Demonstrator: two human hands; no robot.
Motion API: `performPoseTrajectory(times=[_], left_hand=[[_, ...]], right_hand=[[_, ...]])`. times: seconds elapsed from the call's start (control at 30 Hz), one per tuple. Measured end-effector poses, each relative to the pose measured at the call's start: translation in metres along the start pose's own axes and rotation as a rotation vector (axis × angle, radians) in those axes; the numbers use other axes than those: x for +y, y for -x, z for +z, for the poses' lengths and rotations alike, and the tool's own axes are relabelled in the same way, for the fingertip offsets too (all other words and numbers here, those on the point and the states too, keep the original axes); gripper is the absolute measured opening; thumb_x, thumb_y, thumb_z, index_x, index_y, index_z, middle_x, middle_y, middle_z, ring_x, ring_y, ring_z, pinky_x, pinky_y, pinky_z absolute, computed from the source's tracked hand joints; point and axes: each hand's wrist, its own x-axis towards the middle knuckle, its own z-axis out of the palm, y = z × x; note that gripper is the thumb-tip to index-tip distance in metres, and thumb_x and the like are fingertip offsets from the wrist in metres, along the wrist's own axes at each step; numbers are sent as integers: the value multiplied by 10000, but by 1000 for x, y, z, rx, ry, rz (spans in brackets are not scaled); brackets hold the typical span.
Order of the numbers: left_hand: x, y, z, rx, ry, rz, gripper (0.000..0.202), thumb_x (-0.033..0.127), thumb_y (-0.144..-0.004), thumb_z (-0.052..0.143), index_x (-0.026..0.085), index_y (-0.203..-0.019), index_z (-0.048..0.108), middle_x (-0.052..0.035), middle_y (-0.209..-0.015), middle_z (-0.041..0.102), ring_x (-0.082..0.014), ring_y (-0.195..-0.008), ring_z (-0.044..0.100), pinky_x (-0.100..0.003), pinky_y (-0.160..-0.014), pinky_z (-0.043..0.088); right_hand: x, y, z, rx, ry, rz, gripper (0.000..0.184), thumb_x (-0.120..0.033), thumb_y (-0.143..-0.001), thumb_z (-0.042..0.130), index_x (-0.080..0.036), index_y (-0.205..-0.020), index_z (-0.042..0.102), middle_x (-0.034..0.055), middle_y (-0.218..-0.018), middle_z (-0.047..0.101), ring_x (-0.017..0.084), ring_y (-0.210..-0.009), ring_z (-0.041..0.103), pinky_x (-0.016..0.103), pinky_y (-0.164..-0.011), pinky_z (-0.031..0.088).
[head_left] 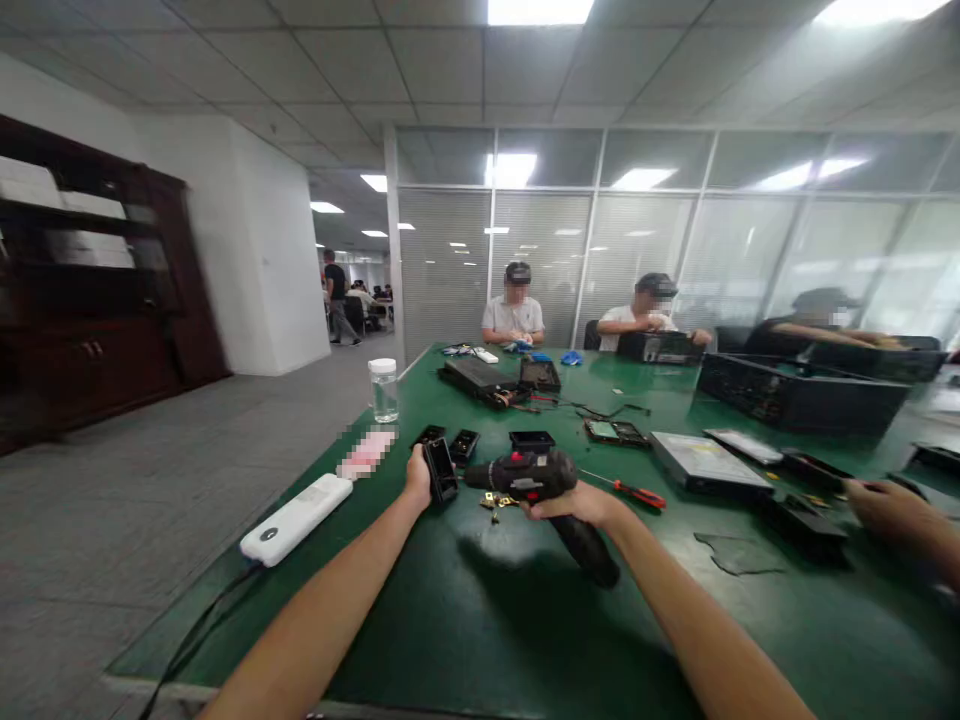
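My left hand (418,480) is closed around a small black plastic housing (441,471), tilted up on edge above the green table. My right hand (574,503) grips a black cordless drill (529,476) with red accents, its nose pointing left at the housing. A narrow gap seems to lie between the drill tip and the housing, though the exact contact is unclear. Below the drill, several small brass-coloured parts (496,500) lie on the table. Similar black housings (464,445) rest just behind my left hand, and another black tray-like piece (532,441) sits behind the drill.
A red-handled screwdriver (639,494) and a metal drive unit (709,462) lie to the right. A white power bank-like device (297,518) and a clear bottle (385,391) stand along the left edge. A co-worker's hand (896,515) reaches in at right; others sit across the green table (420,640).
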Motion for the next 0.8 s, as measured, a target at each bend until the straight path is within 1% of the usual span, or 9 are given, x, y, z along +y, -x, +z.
performPoseTrajectory(times=[0.13, 0.3, 0.43, 0.6, 0.8], left_hand=[[-1, 0, -1, -5, 13, 3, 333, 428, -685, 333, 138, -672, 496, -33, -453, 529, -192, -435, 550, -311, -381, 427], [0, 0, 0, -5, 35, -16, 336, 415, -688, 340, 126, -668, 509, -39, -461, 535, -183, -439, 550, -293, -383, 425], [3, 3, 1, 11, 54, -40, 315, 385, -696, 350, 116, -687, 513, -38, -470, 537, -174, -434, 548, -280, -381, 422], [4, 5, 2, 18, 75, -54, 316, 377, -705, 349, 111, -718, 519, -35, -474, 539, -169, -430, 547, -272, -376, 419], [3, 4, 1, 2, 34, -18, 324, 399, -697, 353, 119, -683, 515, -40, -477, 543, -176, -440, 552, -277, -378, 422]], right_hand=[[2, -1, 0, 4, 21, 15, 253, -254, -637, 575, -95, -825, 515, 27, -780, 494, 111, -741, 453, 244, -726, 361], [2, -2, 0, -15, 18, -31, 263, -250, -633, 578, -97, -836, 512, 29, -782, 496, 113, -730, 456, 248, -713, 367], [1, -3, 0, -15, 2, -48, 255, -237, -637, 576, -99, -838, 504, 27, -778, 495, 112, -731, 459, 247, -708, 367], [2, -2, -1, -22, 10, -36, 245, -243, -641, 571, -93, -825, 509, 29, -774, 498, 112, -730, 460, 251, -713, 367], [7, -2, -4, -8, 49, -17, 253, -250, -639, 574, -89, -825, 514, 33, -778, 501, 114, -729, 460, 258, -714, 370]])
